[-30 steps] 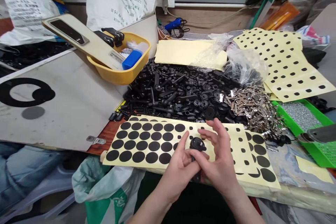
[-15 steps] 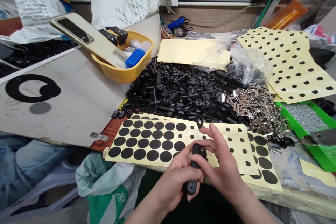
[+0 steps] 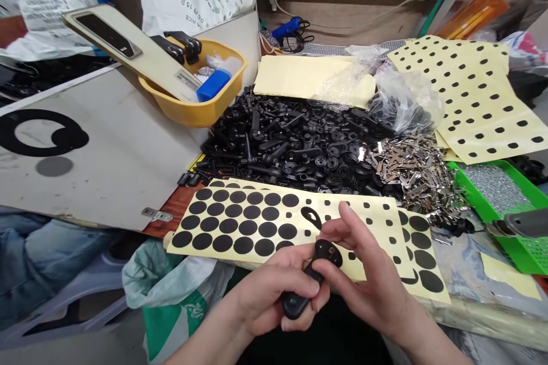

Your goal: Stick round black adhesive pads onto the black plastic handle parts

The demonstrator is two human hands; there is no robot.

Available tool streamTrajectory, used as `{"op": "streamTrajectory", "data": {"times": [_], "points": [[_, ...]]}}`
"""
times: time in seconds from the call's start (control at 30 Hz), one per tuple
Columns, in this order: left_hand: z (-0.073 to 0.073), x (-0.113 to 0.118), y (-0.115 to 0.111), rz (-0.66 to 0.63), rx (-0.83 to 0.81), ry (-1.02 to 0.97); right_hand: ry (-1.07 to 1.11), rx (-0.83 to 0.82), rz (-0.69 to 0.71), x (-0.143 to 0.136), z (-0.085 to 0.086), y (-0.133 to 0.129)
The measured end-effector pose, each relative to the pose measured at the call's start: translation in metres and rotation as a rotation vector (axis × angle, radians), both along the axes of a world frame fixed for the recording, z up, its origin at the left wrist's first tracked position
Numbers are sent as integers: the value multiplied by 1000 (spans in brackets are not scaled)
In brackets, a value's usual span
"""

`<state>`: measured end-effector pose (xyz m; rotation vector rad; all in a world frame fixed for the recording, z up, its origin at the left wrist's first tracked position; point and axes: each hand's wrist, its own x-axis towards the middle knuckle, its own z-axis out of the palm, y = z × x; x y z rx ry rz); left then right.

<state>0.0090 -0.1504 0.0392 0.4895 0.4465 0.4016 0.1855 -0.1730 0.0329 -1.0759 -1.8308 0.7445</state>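
My left hand (image 3: 269,288) is closed round a black plastic handle-shaped part (image 3: 295,304), its lower end tilted to the left. The part's round head, with a small copper-coloured bit in it, points up and away from me. At the fingertips of my right hand (image 3: 368,265) a thin black ring-shaped sticker (image 3: 311,217) stands out over the sheet. My right thumb touches the part near its head. Beneath both hands lies a yellow backing sheet (image 3: 299,246) of black round stickers, some places on its right side showing only small black dots.
Behind the sheet spreads a heap of black plastic parts (image 3: 295,142), with a pile of metal clips (image 3: 419,174) to its right. A green basket (image 3: 520,251) holds small shiny pieces. A yellow bin (image 3: 192,111) carries a phone (image 3: 141,54). Dotted sheets (image 3: 471,91) lie back right.
The black handle part has tilted, its lower end swinging left. The ring sticker at my right fingertips has turned and moved down and left. The whole view has shifted slightly.
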Motion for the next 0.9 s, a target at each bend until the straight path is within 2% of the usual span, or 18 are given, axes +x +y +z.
{"op": "streamTrajectory", "data": {"times": [0.1,0.2,0.33,0.4,0.5,0.6,0.73,0.9], "points": [[0,1,2,1,22,49,84,-32,-9,1,-4,-1],[0,5,1,92,103,177,257,-72,-69,2,-3,0],[-6,15,-3,215,189,284,450,-135,-420,8,3,2],[-11,21,-5,244,183,290,501,-236,-499,12,5,4],[-18,29,-7,313,161,285,537,-410,-421,18,4,7],[-23,34,-10,371,178,303,507,-514,-356,21,2,7],[-26,35,-12,411,187,328,431,-537,-286,20,-3,6],[-30,34,-13,432,199,322,257,-492,-199,16,-5,8]]}}
